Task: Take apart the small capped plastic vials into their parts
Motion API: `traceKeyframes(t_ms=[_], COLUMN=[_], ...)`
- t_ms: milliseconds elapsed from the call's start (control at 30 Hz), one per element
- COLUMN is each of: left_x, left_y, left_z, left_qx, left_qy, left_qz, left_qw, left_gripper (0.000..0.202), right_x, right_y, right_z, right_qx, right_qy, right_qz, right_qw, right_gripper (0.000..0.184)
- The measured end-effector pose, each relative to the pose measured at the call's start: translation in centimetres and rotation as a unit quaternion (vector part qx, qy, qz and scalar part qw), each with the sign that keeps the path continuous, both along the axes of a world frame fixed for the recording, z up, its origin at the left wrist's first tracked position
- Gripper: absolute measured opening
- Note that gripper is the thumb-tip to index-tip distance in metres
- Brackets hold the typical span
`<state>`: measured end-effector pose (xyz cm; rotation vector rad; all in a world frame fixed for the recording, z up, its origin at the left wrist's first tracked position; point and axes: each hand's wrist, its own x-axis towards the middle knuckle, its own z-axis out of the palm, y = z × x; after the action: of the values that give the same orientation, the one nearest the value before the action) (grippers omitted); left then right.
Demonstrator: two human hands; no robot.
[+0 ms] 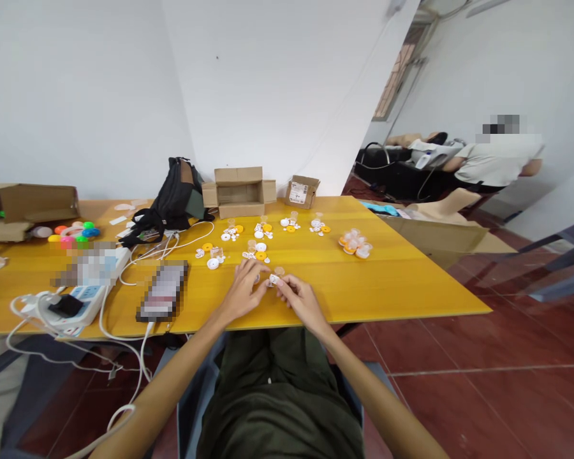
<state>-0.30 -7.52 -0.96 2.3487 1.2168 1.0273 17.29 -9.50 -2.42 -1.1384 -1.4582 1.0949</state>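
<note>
Low over the front of the table, my right hand [302, 299] pinches a small white piece with dark dots [274, 278] between thumb and fingertips. My left hand [245, 290] is beside it on the left, palm down, with thumb and fingers apart and curved toward the piece. Whether the left fingertips touch it is hard to make out. Just beyond both hands stands a small clear cup [279, 271]. Farther back lies a group of parts with an orange disc [260, 255], a white disc [261, 247] and small dotted pieces.
More disc-and-cup groups lie behind, with a cluster of orange-based clear cups [354, 243] at right. On the left are a phone [163, 291], a power strip [93, 296] and loose cables. A backpack [175, 194] and cardboard box [240, 199] stand behind. Someone sits [500, 159] at far right.
</note>
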Motion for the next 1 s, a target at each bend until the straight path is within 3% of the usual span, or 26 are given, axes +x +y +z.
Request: traceKeyframes(t_ms=[133, 500, 1000], left_x=[0.12, 0.1, -0.04], left_y=[-0.06, 0.05, 0.33], left_z=[0.1, 0.24, -0.07], left_qx=[-0.011, -0.059, -0.119], left_qy=[-0.018, -0.107, -0.158], left_qz=[-0.037, -0.052, -0.07], left_qw=[0.999, 0.991, 0.978], left_gripper=[0.012, 0.017, 0.023], right_x=[0.07, -0.09, 0.27], right_y=[0.01, 0.08, 0.45], right_z=[0.11, -0.31, -0.11], right_qx=[0.012, 0.026, -0.031], right_qy=[-0.011, -0.014, 0.028], right_qz=[0.015, 0.0, 0.035], right_qw=[1.0, 1.0, 0.998], right_gripper=[0.05, 0.034, 0.047])
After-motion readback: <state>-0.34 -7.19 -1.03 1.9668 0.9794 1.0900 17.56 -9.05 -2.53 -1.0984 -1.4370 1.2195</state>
